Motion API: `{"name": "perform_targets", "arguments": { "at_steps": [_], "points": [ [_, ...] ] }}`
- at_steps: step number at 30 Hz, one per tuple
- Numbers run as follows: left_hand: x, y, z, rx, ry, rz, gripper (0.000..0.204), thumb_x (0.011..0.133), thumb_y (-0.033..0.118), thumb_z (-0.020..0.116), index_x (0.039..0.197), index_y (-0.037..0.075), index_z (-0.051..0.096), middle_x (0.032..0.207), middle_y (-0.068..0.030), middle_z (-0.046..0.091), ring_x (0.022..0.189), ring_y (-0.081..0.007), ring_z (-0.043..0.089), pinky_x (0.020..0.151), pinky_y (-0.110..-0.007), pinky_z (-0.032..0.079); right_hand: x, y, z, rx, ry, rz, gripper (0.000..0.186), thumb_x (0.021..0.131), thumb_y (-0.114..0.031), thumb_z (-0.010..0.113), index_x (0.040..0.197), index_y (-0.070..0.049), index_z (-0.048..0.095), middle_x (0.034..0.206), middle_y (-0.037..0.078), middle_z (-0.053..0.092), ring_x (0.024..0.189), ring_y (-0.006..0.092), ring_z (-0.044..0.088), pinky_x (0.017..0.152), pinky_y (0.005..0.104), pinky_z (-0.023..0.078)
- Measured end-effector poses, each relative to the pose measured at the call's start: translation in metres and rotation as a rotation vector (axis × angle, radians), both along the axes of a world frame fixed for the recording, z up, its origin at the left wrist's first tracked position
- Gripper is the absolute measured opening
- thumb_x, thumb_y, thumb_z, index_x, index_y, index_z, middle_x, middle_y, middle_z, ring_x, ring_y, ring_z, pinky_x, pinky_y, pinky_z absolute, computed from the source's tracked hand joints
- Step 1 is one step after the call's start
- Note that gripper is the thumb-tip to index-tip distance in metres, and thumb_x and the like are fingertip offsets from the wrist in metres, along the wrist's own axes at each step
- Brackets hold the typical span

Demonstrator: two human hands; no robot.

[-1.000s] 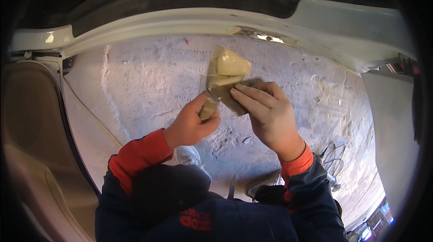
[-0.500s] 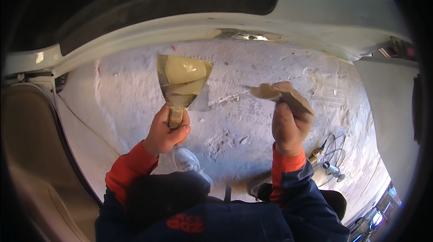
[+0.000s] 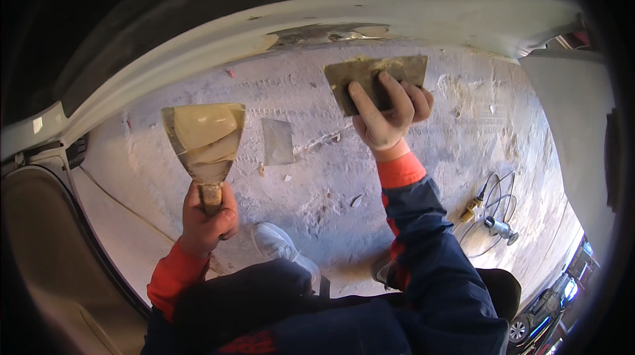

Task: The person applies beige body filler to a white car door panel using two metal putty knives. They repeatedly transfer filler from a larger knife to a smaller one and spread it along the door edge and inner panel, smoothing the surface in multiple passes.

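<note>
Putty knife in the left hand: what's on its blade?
A pale yellow mound of paste and thinner smears lie on the putty knife blade; metal under the mound is hidden.

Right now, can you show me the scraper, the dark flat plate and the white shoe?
Scraper (image 3: 208, 156): head view, on the middle of its blade.
Dark flat plate (image 3: 368, 76): head view, on its broad face.
White shoe (image 3: 278, 245): head view, on its top.

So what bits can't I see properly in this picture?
All in the head view:
Lower handle of the scraper: wrapped by the left hand.
Thumb of the right hand: hidden behind the flat spreader.
Brown panel: cut off by the dark left rim.
Distant car: too small.
</note>
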State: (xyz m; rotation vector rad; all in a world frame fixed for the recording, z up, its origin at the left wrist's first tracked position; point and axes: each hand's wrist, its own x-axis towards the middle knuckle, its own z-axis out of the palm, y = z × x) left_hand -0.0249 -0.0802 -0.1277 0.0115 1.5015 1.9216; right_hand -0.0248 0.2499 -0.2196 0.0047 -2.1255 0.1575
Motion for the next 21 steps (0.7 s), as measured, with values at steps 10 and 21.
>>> {"name": "perform_targets", "arguments": {
  "at_steps": [10,21],
  "points": [
    [-0.003,0.004,-0.001,-0.053,-0.066,0.003,0.048,0.078,-0.001,0.053,0.124,0.003,0.038,0.068,-0.0047,0.047,0.043,-0.0098,0.041,0.037,-0.025,0.035,-0.035,0.032,-0.034,0.154,0.084,-0.039,0.031,0.080,-0.027,0.068,0.107,-0.040,0.075,0.116,-0.008,0.051,0.104,0.0161,0.039,0.094,0.0349,0.027],
    [-0.004,0.019,-0.004,-0.056,-0.120,0.020,0.046,0.080,0.000,0.053,0.123,0.005,0.038,0.069,-0.0043,0.046,0.042,-0.0095,0.039,0.036,-0.024,0.034,-0.010,0.068,-0.022,0.159,0.049,-0.049,0.041,0.073,-0.018,0.069,0.109,-0.037,0.074,0.120,0.001,0.052,0.110,0.0228,0.038,0.094,0.0367,0.029]
  ]
}}
